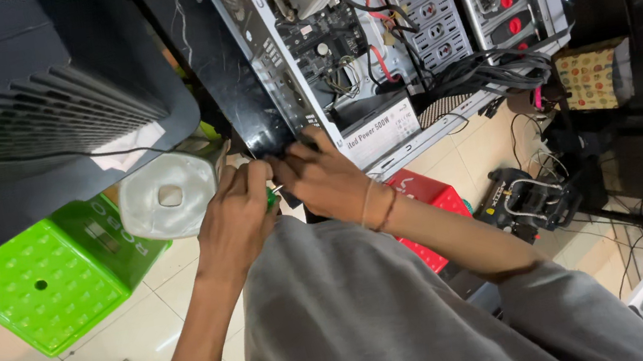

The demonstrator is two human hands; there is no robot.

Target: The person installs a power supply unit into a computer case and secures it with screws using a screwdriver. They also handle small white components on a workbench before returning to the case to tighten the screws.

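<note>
An open desktop computer case lies across the top of the view, with its motherboard, drive bays and cables exposed. My left hand grips a screwdriver with a green handle, its tip pointing at the case's rear corner. My right hand rests on the back edge of the case beside the power supply, fingers closed around the corner where the screwdriver tip meets it. The screw itself is hidden by my fingers.
A green plastic stool stands at the left on the tiled floor, a red one under my right arm. A white tape roll sits by my left hand. A black fan housing fills the upper left. Cables and tools clutter the right.
</note>
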